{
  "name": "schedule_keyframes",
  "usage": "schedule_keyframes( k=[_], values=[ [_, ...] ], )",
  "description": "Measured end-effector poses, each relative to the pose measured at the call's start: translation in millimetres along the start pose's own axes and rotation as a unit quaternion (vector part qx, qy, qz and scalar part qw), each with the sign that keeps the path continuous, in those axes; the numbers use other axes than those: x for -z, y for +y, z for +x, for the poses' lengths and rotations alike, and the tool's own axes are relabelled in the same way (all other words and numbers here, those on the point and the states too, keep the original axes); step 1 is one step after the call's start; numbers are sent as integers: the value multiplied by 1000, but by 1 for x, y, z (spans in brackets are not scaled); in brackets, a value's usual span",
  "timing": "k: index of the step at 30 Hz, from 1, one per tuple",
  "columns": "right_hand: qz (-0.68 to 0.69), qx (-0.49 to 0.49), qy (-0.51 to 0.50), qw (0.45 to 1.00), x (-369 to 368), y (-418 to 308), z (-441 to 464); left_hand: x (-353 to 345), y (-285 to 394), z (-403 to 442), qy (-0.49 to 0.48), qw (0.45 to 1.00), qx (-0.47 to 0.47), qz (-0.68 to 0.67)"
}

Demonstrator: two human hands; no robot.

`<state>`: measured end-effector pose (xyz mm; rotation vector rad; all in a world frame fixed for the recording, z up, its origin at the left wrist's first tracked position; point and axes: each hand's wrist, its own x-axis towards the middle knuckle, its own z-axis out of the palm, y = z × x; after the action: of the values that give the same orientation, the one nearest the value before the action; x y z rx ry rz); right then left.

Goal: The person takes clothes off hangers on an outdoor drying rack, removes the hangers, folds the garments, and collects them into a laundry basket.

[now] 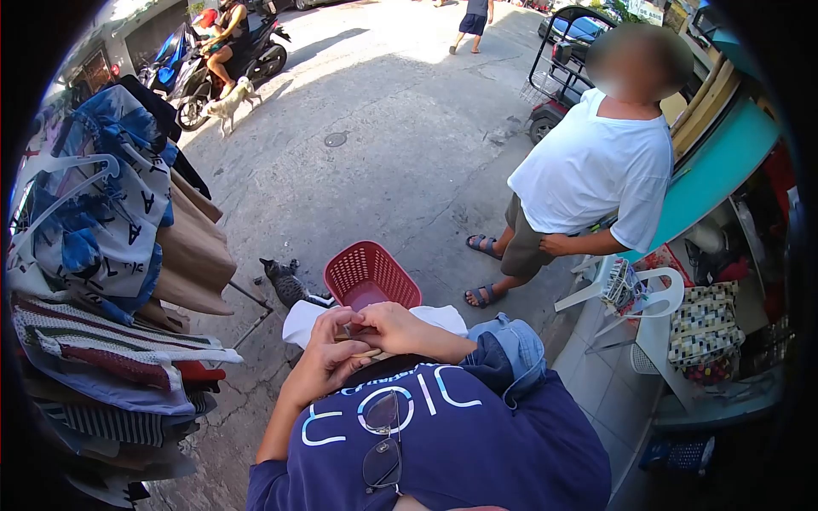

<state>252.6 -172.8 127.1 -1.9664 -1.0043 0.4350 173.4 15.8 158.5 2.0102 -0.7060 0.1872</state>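
My left hand (328, 353) and my right hand (392, 330) meet in front of my chest, fingers bent and pressed together at the tips. A thin tan strip (368, 353) shows under the fingers; what it belongs to is hidden. White cloth (441, 318) appears on both sides beyond the hands. Folded blue denim (515, 349) hangs by my right forearm. Just past the hands, a dark red plastic basket (372, 268) with perforated walls stands on the ground, and no contents show in it.
Hanging clothes (94, 213) crowd the left side on a rack. A cat (290, 284) lies beside the basket. A person in a white shirt (592, 170) stands at right, near a white plastic chair (652, 298). Farther off are a dog (230, 106) and a motorbike (247, 60) with riders.
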Motion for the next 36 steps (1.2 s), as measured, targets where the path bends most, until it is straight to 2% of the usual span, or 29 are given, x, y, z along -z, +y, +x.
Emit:
schedule_keyframes(
  k=[1, 4, 7, 11, 12, 13, 14, 16, 19, 21, 24, 27, 29, 34, 36],
  values=[
    [23, -5, -5, 1000, 1, -2, 0, -2, -1, 1, 1, 1000, -10, 0],
    [307, -77, -50, 947, 6, -7, -5, -2, 3, 3, 0, 1000, 12, 18],
    [364, -97, -76, 923, 18, -19, -9, -2, 3, 4, 30, 995, 2, 90],
    [322, -110, -90, 936, 27, -13, -12, -8, -12, 2, 43, 987, -9, 153],
    [356, -114, -125, 919, 27, -11, -11, -11, -17, 1, 47, 986, -13, 158],
    [362, -95, -116, 920, 26, -12, -12, -12, -22, 0, 51, 985, -17, 163],
    [367, -76, -108, 921, 24, -14, -14, -18, -25, 0, 84, 983, -37, 157],
    [414, -62, -88, 904, 21, -16, -13, -26, -27, -2, 104, 992, 1, 69],
    [409, -26, -52, 911, 13, -10, -11, -37, -25, 0, 159, 985, 33, -53],
    [360, -18, -11, 933, 11, -10, -13, -46, -29, -4, 192, 968, 85, -136],
    [295, -7, 21, 955, 8, -12, -14, -42, -31, -10, 213, 937, 104, -257],
    [202, 39, 57, 977, 5, -10, -11, -42, -45, -20, 203, 907, 194, -313],
    [184, 57, 57, 980, 3, -11, -8, -40, -36, -17, 177, 903, 272, -280],
    [122, 101, 31, 987, -6, -4, -4, -16, -32, -27, 78, 906, 316, -272],
    [132, 100, 9, 986, -5, -7, -3, -17, -38, -37, 89, 878, 321, -345]
  ],
)
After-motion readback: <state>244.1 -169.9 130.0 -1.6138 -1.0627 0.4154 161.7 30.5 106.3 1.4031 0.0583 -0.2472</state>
